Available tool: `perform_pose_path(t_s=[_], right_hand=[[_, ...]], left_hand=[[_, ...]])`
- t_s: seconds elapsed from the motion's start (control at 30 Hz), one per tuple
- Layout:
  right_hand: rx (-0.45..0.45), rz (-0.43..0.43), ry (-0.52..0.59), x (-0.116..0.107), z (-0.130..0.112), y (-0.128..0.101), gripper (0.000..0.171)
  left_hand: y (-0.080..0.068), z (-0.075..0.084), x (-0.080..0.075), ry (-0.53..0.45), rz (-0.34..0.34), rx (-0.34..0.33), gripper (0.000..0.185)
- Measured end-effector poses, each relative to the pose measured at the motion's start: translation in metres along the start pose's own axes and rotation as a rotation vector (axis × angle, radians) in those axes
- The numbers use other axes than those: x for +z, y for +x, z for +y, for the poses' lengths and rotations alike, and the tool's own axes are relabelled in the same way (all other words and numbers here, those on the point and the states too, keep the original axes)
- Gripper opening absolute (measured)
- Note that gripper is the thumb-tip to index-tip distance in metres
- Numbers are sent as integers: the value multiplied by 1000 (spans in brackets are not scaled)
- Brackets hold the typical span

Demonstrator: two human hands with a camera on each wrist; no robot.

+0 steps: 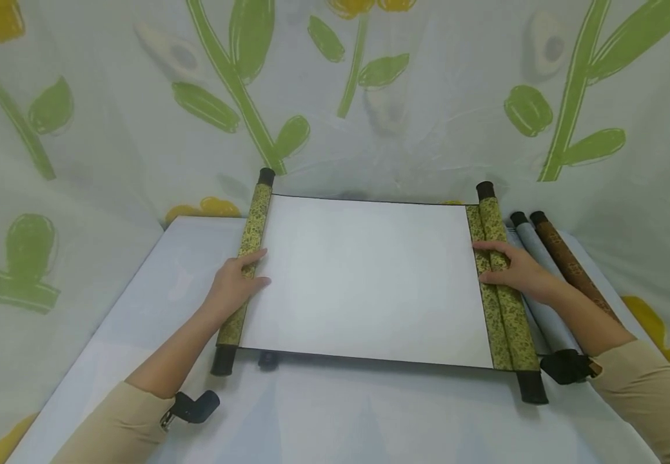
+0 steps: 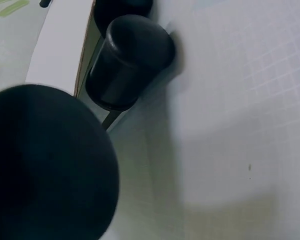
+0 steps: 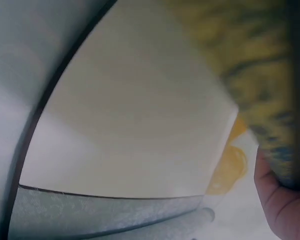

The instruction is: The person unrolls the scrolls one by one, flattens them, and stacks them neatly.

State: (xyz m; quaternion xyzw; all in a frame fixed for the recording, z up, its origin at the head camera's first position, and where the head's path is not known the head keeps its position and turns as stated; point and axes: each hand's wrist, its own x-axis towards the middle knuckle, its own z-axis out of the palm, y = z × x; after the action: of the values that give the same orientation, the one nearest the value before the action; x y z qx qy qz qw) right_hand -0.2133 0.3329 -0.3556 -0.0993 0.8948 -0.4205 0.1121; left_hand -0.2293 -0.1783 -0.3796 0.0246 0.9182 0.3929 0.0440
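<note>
A scroll with a blank white sheet (image 1: 364, 277) is spread between two yellow-green patterned rolls with black end knobs. In the head view my left hand (image 1: 233, 283) grips the left roll (image 1: 256, 216) near its middle, thumb and a finger over its inner side. My right hand (image 1: 520, 270) holds the right roll (image 1: 511, 316) the same way, fingertips at the patterned strip beside the sheet. Its other fingers are hidden behind the roll. The right wrist view shows the patterned roll (image 3: 260, 65) close and blurred, with part of the right hand (image 3: 285, 205) below it.
A grey-blue scroll (image 1: 552, 322) lies on the white table (image 1: 137, 309) at right, partly under the held scroll; its pale sheet (image 3: 130, 115) shows in the right wrist view. Beside it is a brown patterned scroll (image 1: 567, 258). A leaf-printed curtain (image 1: 427, 142) hangs behind.
</note>
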Motion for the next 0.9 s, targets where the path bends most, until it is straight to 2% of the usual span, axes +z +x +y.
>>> perform_pose_path(t_s=[0.2, 0.53, 0.9], right_hand=[[-31, -11, 5, -4, 2, -2, 68], [4, -21, -6, -12, 8, -3, 65], [5, -7, -11, -16, 6, -4, 68]], left_hand=[[0, -1, -1, -22, -4, 3, 52], [0, -2, 1, 63, 20, 73, 43], [1, -2, -5, -2, 17, 41, 47]])
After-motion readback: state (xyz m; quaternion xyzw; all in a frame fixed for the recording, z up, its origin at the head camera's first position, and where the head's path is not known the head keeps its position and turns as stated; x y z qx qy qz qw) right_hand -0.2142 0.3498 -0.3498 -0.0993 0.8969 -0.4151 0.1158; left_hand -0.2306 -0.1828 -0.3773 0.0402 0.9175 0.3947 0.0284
